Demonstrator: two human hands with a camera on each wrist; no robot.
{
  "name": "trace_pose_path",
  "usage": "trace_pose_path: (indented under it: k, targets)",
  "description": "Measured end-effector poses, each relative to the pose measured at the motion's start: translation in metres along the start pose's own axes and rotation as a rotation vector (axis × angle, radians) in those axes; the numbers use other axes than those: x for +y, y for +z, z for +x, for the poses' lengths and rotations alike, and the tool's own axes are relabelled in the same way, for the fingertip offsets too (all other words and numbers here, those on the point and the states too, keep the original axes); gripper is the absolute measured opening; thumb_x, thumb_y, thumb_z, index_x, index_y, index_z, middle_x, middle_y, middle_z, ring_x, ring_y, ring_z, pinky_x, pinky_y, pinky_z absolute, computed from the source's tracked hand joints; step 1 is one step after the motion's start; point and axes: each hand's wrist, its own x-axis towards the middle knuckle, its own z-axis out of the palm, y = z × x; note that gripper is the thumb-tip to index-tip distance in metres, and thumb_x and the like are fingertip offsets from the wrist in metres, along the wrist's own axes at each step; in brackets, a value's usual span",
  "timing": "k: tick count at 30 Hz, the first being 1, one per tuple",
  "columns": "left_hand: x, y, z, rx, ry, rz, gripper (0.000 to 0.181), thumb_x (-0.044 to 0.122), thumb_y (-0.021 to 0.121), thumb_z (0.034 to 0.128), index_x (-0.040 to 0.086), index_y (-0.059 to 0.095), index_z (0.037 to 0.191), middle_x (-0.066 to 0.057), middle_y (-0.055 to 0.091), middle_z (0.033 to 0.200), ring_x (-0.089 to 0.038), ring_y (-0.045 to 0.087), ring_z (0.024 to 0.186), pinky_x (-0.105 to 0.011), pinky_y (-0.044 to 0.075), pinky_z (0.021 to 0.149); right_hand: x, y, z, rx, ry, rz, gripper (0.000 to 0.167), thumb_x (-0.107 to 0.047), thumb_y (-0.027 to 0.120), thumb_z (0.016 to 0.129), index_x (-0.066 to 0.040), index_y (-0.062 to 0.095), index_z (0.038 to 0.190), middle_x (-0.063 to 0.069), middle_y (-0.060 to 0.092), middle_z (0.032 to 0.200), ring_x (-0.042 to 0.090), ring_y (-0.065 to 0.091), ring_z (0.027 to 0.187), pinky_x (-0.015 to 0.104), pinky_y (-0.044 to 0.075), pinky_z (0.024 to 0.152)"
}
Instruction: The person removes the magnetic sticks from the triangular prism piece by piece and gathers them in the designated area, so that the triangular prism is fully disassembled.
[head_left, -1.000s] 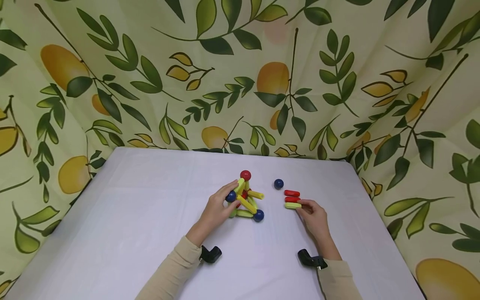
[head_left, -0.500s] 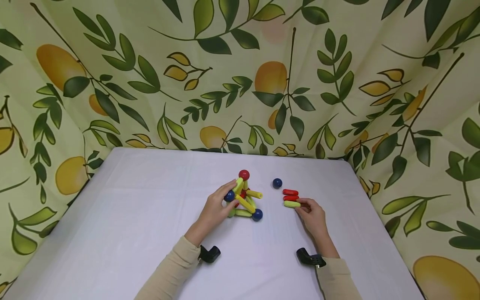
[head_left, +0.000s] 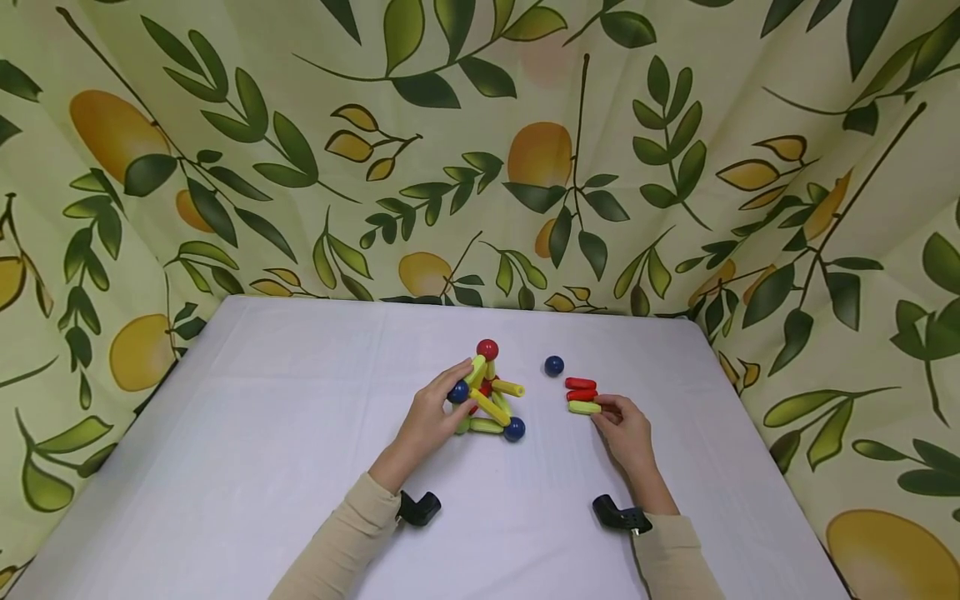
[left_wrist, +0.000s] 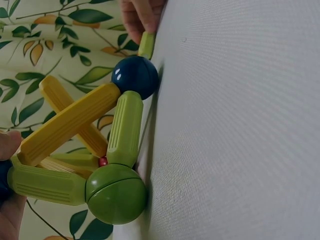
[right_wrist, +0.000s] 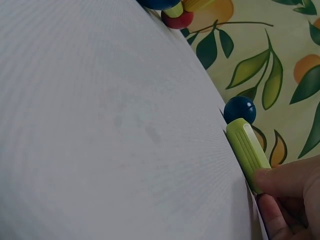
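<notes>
My left hand (head_left: 433, 408) grips the upper left corner of a ball-and-rod structure, its fingers and thumb around a blue ball (head_left: 458, 392). The structure joins yellow rods (left_wrist: 70, 125), light green rods (left_wrist: 125, 127), a green ball (left_wrist: 116, 194), a red ball (head_left: 487, 349) on top and another blue ball (head_left: 513, 428) at its lower right. Over to the right, my right hand (head_left: 626, 423) pinches the right end of a light green rod (right_wrist: 247, 152) between thumb and fingers. That rod lies just in front of two red rods (head_left: 581, 384).
A loose blue ball (head_left: 553, 366) lies behind the red rods. White cloth covers the table (head_left: 262, 417), and a leaf-patterned curtain (head_left: 450, 167) hangs along its back and sides. Each wrist wears a black camera (head_left: 420, 508).
The scene shifts slightly left in the head view. Both hands keep their holds, and neither the structure nor the loose rods visibly move on the table.
</notes>
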Motion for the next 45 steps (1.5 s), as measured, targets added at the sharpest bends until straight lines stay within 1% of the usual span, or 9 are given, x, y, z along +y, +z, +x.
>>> trace_pose_path:
  k: [3,6,9,19,24,31,35,40,45]
  targets:
    - [0.000,0.000,0.000,-0.003,0.000,-0.004,0.052,0.007,0.072,0.0830,0.001,0.053,0.131,-0.013,0.053,0.138,-0.023,0.051,0.127,-0.031,0.044,0.102,-0.002,0.000,0.000,0.000,0.018,0.007,0.030,-0.005,0.064,0.088,-0.002,0.060,0.117,0.017,0.060,0.117,0.027,0.059,0.101,0.020,0.054,0.085]
    - [0.001,0.000,0.001,-0.006,-0.002,-0.005,0.051,0.007,0.072,0.0833,0.001,0.053,0.130,-0.013,0.053,0.138,-0.023,0.051,0.127,-0.031,0.043,0.103,-0.003,-0.001,0.000,0.000,0.049,0.030,0.032,-0.007,0.063,0.089,-0.002,0.057,0.121,0.018,0.058,0.119,0.029,0.059,0.105,0.035,0.053,0.092]
    - [0.001,0.000,0.001,-0.008,-0.006,-0.007,0.051,0.007,0.072,0.0832,0.001,0.053,0.130,-0.013,0.053,0.138,-0.023,0.051,0.127,-0.031,0.043,0.103,-0.004,-0.002,0.000,0.010,0.075,0.052,0.035,-0.008,0.061,0.089,-0.002,0.054,0.124,0.018,0.057,0.121,0.030,0.059,0.109,0.039,0.050,0.094]
    - [0.002,-0.002,0.000,-0.014,-0.023,-0.001,0.051,0.009,0.072,0.0837,0.001,0.053,0.130,-0.012,0.052,0.139,-0.023,0.050,0.128,-0.031,0.043,0.103,-0.004,0.001,0.001,0.061,0.021,0.079,0.041,-0.008,0.066,0.087,-0.002,0.053,0.125,0.016,0.057,0.125,0.029,0.057,0.115,0.034,0.046,0.097]
    - [0.001,-0.001,0.000,-0.004,-0.014,0.000,0.050,0.008,0.072,0.0833,0.001,0.054,0.130,-0.012,0.052,0.138,-0.023,0.051,0.127,-0.031,0.043,0.103,-0.013,-0.001,0.000,0.032,-0.005,0.142,0.041,-0.008,0.066,0.087,-0.001,0.054,0.125,0.018,0.058,0.127,0.030,0.055,0.118,0.038,0.044,0.102]
    - [0.001,-0.001,0.001,-0.001,-0.006,0.000,0.051,0.007,0.072,0.0828,0.002,0.054,0.130,-0.012,0.053,0.138,-0.023,0.051,0.127,-0.031,0.044,0.102,-0.031,-0.002,-0.006,-0.068,-0.009,0.206,0.043,-0.012,0.065,0.088,-0.005,0.052,0.129,0.014,0.057,0.128,0.027,0.052,0.121,0.039,0.044,0.104]
    - [0.001,-0.001,0.001,0.010,0.011,0.001,0.051,0.006,0.073,0.0820,0.000,0.054,0.129,-0.013,0.053,0.137,-0.024,0.052,0.126,-0.032,0.044,0.102,-0.041,-0.002,-0.007,-0.115,-0.033,0.256,0.042,-0.008,0.066,0.087,-0.005,0.054,0.127,0.015,0.059,0.124,0.026,0.056,0.115,0.030,0.048,0.100]
    - [0.001,-0.001,0.001,0.016,0.017,0.005,0.051,0.006,0.073,0.0818,0.000,0.054,0.129,-0.014,0.053,0.137,-0.025,0.053,0.125,-0.033,0.045,0.101,-0.051,-0.001,-0.009,-0.144,-0.062,0.256,0.041,-0.007,0.068,0.086,-0.005,0.055,0.125,0.014,0.061,0.123,0.026,0.059,0.110,0.013,0.049,0.091]
    - [0.001,0.000,0.000,0.003,0.011,0.006,0.052,0.006,0.072,0.0824,0.000,0.053,0.130,-0.015,0.053,0.137,-0.025,0.052,0.126,-0.032,0.045,0.101,-0.060,0.001,-0.012,-0.163,-0.089,0.239,0.042,-0.005,0.069,0.085,-0.004,0.055,0.125,0.015,0.059,0.125,0.027,0.057,0.115,0.027,0.049,0.097]
